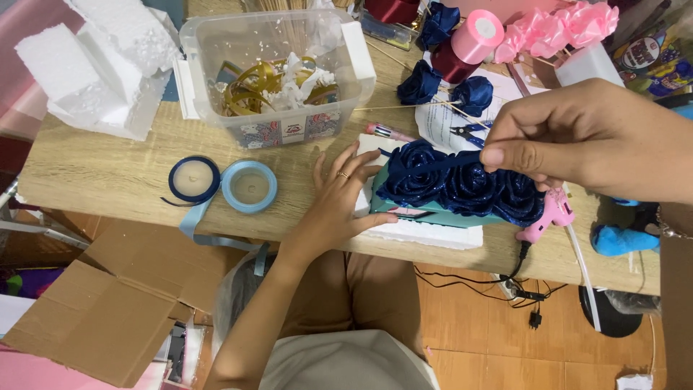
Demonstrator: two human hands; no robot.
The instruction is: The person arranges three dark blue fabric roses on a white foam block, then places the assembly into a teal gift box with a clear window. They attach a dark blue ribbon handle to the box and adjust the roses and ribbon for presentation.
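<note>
Single head-worn view, looking steeply down, close over wooden table [108, 173] edge, lap and floor below

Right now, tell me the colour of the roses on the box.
Dark glittery blue roses, clearest in the head view.

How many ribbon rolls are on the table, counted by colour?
Dark blue ribbon roll: 1
Light blue ribbon roll: 1
Pink ribbon roll: 1
Dark red ribbon roll: 1
Total: 4

The two blue rolls lie flat on the wooden table, beyond the left hand. The right hand pinches a dark blue ribbon strip over the blue glitter roses.
</note>
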